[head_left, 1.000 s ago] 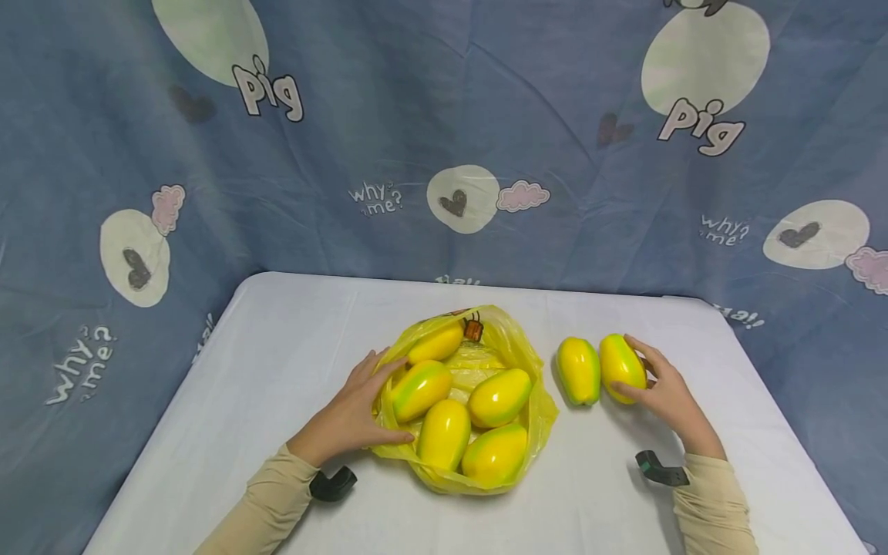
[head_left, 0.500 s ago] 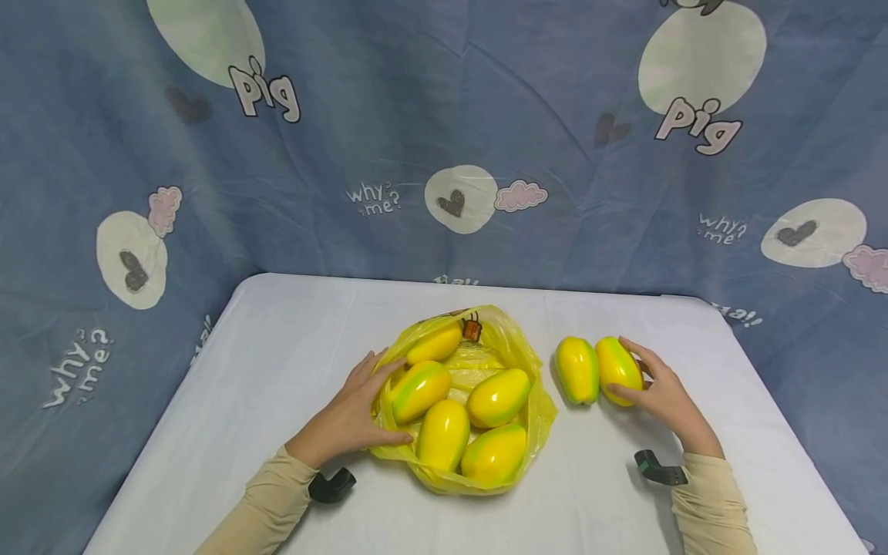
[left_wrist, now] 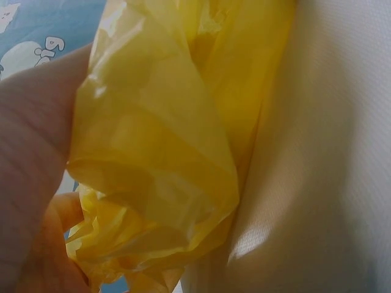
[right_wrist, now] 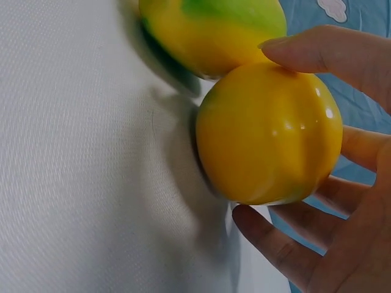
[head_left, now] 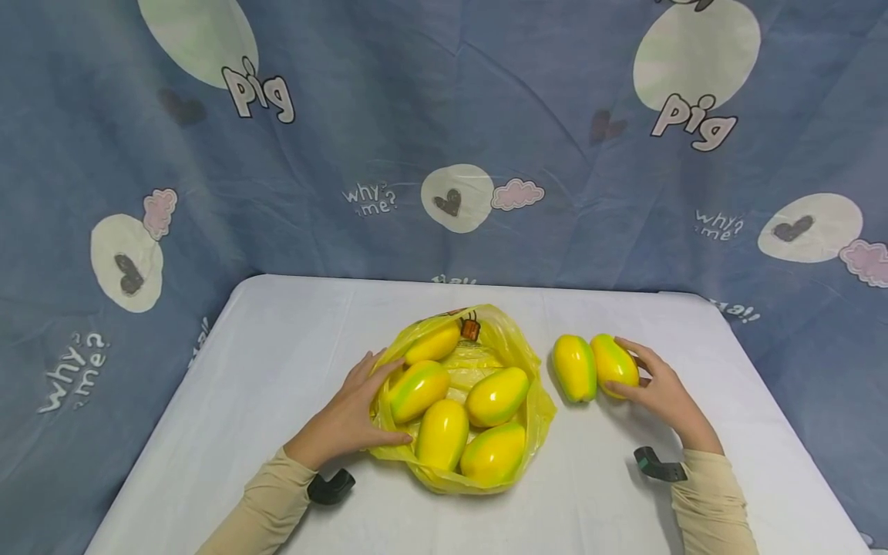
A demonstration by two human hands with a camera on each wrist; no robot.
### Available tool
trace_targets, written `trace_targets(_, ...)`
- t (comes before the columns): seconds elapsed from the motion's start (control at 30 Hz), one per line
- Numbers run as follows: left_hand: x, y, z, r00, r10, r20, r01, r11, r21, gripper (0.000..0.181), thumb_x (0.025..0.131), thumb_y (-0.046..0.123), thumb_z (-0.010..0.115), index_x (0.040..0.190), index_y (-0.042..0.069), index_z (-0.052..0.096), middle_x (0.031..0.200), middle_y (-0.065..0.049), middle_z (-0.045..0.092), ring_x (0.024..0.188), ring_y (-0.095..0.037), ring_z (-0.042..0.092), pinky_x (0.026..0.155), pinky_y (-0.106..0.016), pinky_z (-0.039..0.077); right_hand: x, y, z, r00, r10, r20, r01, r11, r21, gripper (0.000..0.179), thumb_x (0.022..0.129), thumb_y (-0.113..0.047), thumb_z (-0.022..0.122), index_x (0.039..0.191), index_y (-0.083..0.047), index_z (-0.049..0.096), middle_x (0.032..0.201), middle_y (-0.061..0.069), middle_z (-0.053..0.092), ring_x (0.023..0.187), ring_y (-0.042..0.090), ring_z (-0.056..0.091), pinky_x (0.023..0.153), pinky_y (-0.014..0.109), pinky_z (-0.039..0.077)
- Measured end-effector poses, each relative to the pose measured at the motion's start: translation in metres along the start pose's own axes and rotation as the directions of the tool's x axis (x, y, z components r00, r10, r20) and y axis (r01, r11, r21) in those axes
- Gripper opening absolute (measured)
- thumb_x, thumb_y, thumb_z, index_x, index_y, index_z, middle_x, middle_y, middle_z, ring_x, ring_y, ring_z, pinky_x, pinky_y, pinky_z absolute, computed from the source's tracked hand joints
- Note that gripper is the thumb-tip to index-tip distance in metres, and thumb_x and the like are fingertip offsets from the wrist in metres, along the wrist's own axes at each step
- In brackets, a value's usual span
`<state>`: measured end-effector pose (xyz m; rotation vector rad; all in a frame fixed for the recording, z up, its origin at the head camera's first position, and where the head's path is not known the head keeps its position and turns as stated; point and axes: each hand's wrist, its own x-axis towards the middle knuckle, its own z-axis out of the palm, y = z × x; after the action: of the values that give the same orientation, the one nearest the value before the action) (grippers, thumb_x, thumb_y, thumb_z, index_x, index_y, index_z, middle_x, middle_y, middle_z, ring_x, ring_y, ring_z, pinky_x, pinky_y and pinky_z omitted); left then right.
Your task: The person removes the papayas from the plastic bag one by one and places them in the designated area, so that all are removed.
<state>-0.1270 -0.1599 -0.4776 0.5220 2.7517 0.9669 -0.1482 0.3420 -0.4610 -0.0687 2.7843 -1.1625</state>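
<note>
A yellow plastic bag (head_left: 541, 420) stands with its mouth wide, and several glossy yellow-green mangoes (head_left: 442, 434) lie inside it. My left hand (head_left: 351, 408) holds the bag's left side, thumb toward the near rim and fingers over the far part. In the left wrist view, crumpled yellow film fills the space beside the palm. Right of the bag, two more mangoes lie side by side on the table. My right hand (head_left: 659, 393) grips the outer mango (right_wrist: 269, 134), with thumb and fingers spread around it. The other mango (head_left: 574, 368) is against its left side.
A white cloth (head_left: 298, 324) covers the table, whose back edge meets a blue printed curtain (head_left: 444, 100). Each wrist carries a black camera mount, the left one (head_left: 331, 487) near the bag and the right one (head_left: 659, 466) below the two mangoes.
The right hand has shifted its mango slightly left, closer against the other one, and its lean has changed a little. The left hand and bag stay put; the head view drifts slightly.
</note>
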Motion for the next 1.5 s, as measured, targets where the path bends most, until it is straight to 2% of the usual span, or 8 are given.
trace_targets(0.17,0.0,0.0,0.0,1.0,-0.001,-0.002,0.001,1.0,-0.005,0.117,0.066,0.069,0.087,0.162,0.029,0.033,0.174,-0.011,0.014,0.161,-0.043,0.009,0.115,-0.075,0.031,0.0,-0.001,-0.001,1.0,-0.014,-0.006,0.014,1.0,-0.009,0.086,0.092,-0.032,0.08,0.161,-0.011,0.034,0.165,0.025,0.032,0.145,0.05,0.039,0.11,0.058,0.047)
trace_targets(0.4,-0.001,0.001,0.0,1.0,-0.001,-0.002,0.001,1.0,-0.002,0.117,0.067,0.069,0.087,0.162,0.029,0.032,0.174,-0.011,0.014,0.161,-0.043,0.008,0.116,-0.075,0.03,0.0,0.0,-0.001,1.0,-0.026,-0.013,0.026,1.0,0.009,0.086,0.092,-0.03,0.08,0.161,-0.01,0.034,0.165,0.026,0.031,0.145,0.052,0.037,0.111,0.065,0.044)
trace_targets(0.53,0.0,0.001,0.0,1.0,0.0,-0.002,0.0,1.0,0.0,0.118,0.066,0.07,0.087,0.162,0.029,0.032,0.174,-0.012,0.014,0.161,-0.043,0.009,0.115,-0.076,0.03,-0.001,0.001,-0.001,0.999,-0.035,-0.021,0.035,0.999,0.013,0.086,0.091,-0.03,0.08,0.161,-0.01,0.034,0.165,0.025,0.032,0.145,0.052,0.037,0.111,0.065,0.044)
trace_targets(1.03,0.0,0.001,0.0,1.0,0.009,-0.008,-0.009,1.0,0.008,0.117,0.067,0.068,0.088,0.162,0.028,0.033,0.174,-0.012,0.015,0.16,-0.044,0.01,0.115,-0.075,0.032,-0.003,0.0,-0.005,0.999,-0.034,-0.031,0.035,0.999,0.025,0.088,0.091,-0.028,0.081,0.162,-0.011,0.032,0.165,0.026,0.031,0.145,0.051,0.04,0.109,0.056,0.046)
trace_targets(1.5,0.0,0.0,0.001,1.0,-0.005,-0.007,0.005,1.0,0.007,0.116,0.066,0.066,0.089,0.162,0.03,0.033,0.174,-0.013,0.015,0.16,-0.044,0.01,0.115,-0.075,0.031,-0.005,0.002,-0.011,0.996,-0.054,-0.071,0.056,0.998,0.024,0.088,0.092,-0.026,0.08,0.162,-0.006,0.031,0.165,0.027,0.03,0.145,0.053,0.038,0.109,0.062,0.045)
